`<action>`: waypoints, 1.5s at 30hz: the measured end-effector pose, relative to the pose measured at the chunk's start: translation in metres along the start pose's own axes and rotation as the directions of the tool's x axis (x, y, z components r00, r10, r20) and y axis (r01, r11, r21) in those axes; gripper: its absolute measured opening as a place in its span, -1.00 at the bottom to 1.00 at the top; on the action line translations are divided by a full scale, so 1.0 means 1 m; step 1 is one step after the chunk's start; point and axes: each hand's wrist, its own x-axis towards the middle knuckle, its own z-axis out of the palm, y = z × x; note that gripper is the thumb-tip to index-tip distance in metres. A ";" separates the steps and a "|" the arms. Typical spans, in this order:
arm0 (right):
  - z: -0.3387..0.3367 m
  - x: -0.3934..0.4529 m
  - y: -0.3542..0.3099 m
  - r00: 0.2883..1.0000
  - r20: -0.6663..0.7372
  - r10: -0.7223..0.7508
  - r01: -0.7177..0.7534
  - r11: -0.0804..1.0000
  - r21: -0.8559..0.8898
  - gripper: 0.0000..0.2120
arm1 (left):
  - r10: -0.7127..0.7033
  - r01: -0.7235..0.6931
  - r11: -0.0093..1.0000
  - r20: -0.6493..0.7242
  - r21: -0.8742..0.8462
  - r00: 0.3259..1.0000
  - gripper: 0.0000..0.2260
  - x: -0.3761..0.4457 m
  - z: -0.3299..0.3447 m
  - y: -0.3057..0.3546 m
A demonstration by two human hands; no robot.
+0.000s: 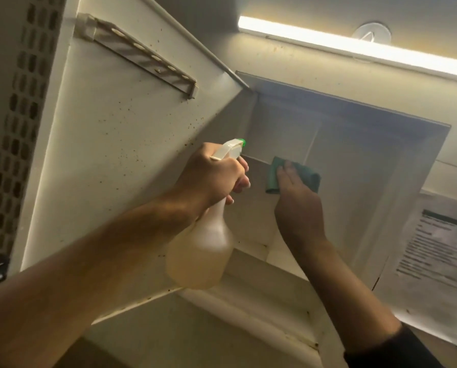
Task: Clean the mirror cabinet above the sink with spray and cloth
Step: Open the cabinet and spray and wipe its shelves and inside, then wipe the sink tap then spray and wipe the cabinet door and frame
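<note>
Left hand [211,176] fingers curled round the neck of a translucent plastic spray bottle [201,253] of yellowish liquid, long axis upright, green-tipped nozzle pointing into the open white cabinet [355,160], right hand [296,197] fingers straight, pressing a folded green cloth [275,176] against the cabinet's back wall.

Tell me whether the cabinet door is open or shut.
Open. The cabinet door is swung out to the left, exposing the cabinet interior, where the right hand presses the green cloth.
</note>
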 end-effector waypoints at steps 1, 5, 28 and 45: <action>0.001 -0.004 -0.002 0.999 0.001 0.045 -0.045 0.998 0.047 -0.56 | 0.002 -0.002 1.000 -0.002 0.005 1.000 -0.79 -0.001 0.000 0.001; 0.005 -0.030 0.000 0.987 0.022 0.158 -0.158 0.952 0.261 -0.61 | 0.003 -0.004 1.000 0.005 0.028 1.000 -0.80 -0.006 -0.002 -0.002; -0.001 -0.180 -0.023 0.541 0.677 0.500 -0.598 -0.338 0.727 -0.79 | -0.287 0.320 0.939 -0.232 0.122 0.929 -0.82 -0.125 0.016 -0.092; 0.044 -0.197 -0.097 0.576 0.752 0.320 -0.668 -0.345 0.659 -0.81 | -0.215 0.364 0.910 -0.526 0.197 0.823 -0.77 -0.195 -0.054 -0.139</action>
